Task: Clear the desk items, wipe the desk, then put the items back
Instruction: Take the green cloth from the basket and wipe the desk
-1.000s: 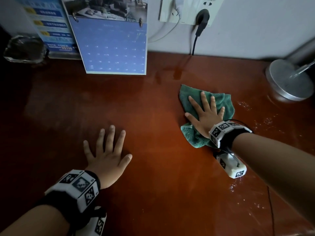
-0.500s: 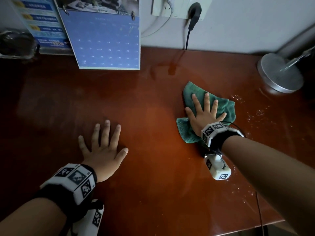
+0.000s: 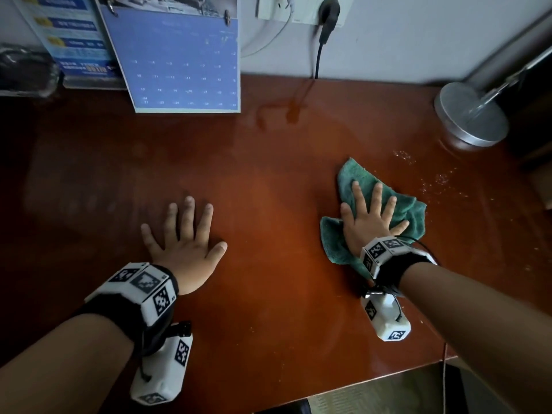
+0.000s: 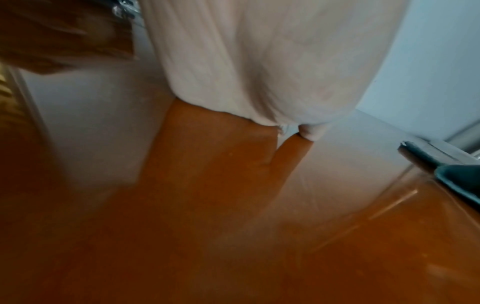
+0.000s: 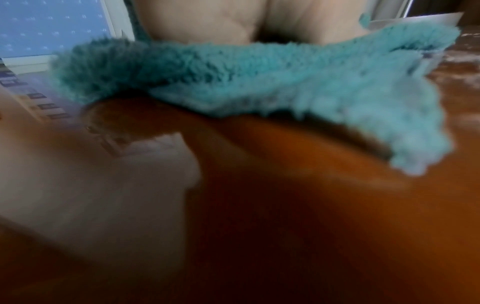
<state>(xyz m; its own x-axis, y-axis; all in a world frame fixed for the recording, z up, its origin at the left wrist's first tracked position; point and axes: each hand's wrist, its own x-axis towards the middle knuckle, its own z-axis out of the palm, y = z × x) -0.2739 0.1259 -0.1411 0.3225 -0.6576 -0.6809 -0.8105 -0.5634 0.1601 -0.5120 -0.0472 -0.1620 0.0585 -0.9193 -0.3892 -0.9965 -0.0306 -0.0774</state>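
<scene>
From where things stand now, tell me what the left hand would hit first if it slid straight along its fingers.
Probably the blue calendar: the left hand lies flat on the desk, fingers pointing toward the calendar's lower edge, with only bare wood between them.

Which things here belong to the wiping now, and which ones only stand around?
In use: green cloth, right hand pressing it, desk, left hand flat on desk.
Only standing around: calendar, lamp base, wall plug, glass dish.

Behind the left hand (image 3: 182,249) and the right hand (image 3: 367,222), black wrist straps (image 3: 125,321) are worn, topped by white blocks (image 3: 140,289) printed with black square markers; white camera housings (image 3: 162,372) are hung beneath.
</scene>
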